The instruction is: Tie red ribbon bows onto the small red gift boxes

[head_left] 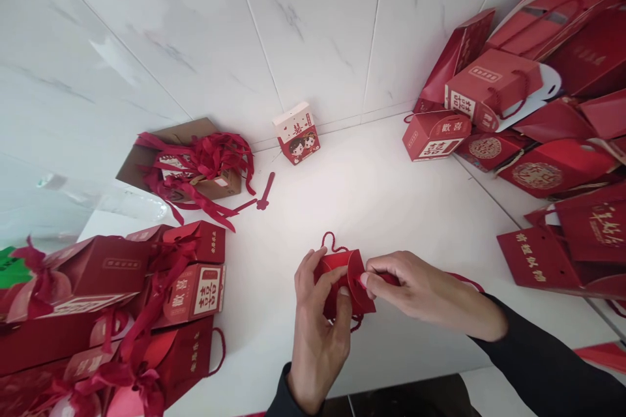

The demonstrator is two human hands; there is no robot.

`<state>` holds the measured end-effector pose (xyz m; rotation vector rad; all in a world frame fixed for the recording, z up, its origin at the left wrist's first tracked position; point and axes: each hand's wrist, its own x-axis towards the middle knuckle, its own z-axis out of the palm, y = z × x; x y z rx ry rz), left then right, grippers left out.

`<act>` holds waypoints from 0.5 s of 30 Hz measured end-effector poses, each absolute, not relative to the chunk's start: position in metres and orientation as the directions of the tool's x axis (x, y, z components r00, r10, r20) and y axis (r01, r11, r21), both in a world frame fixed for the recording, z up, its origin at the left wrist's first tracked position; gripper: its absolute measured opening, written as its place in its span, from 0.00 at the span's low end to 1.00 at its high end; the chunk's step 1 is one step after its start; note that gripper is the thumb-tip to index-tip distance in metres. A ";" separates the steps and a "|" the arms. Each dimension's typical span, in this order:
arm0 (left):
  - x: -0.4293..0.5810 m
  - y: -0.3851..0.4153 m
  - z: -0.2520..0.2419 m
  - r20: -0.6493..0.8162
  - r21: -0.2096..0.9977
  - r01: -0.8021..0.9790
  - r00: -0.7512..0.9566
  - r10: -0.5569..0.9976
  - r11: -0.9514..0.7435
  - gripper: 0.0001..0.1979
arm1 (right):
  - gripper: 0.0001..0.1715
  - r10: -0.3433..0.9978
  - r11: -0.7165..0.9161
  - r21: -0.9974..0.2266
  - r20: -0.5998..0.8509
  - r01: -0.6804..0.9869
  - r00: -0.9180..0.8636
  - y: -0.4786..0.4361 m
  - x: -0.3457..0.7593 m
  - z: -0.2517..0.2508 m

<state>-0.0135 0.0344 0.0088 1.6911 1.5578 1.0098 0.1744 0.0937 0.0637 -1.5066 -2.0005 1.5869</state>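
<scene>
Both of my hands hold a small red gift box (346,279) with a red cord handle, low over the white table (372,208). My left hand (317,332) wraps round the box's left side, thumb on its front flap. From the right, my right hand (420,290) pinches the flap's edge with its fingertips. A loop of the red cord (330,241) pokes out above the box.
A small red and white box with cartoon figures (297,133) stands at the back wall. A cardboard box of red ribbons (195,166) sits back left. Finished red boxes (190,287) pile at the left, red gift bags (538,117) at the right.
</scene>
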 end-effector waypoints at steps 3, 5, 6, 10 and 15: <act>-0.013 0.035 0.009 0.114 0.858 0.504 -0.003 0.993 -0.097 0.15 | 0.21 0.772 -0.072 -0.806 -0.418 0.587 -0.479 0.095 0.174 0.064; -0.012 0.035 0.008 0.115 0.860 0.501 -0.006 0.993 -0.096 0.15 | 0.21 0.756 -0.090 -0.797 -0.445 0.597 -0.480 0.095 0.174 0.065; -0.012 0.035 0.008 0.117 0.860 0.501 -0.005 0.993 -0.099 0.15 | 0.21 0.752 -0.096 -0.793 -0.454 0.602 -0.478 0.095 0.175 0.066; -0.012 0.035 0.008 0.108 0.860 0.502 0.001 0.994 -0.094 0.15 | 0.22 0.752 -0.102 -0.791 -0.458 0.603 -0.474 0.096 0.174 0.064; -0.011 0.036 0.009 0.085 0.860 0.506 -0.018 0.996 -0.064 0.13 | 0.20 0.743 -0.109 -0.801 -0.459 0.589 -0.488 0.097 0.171 0.060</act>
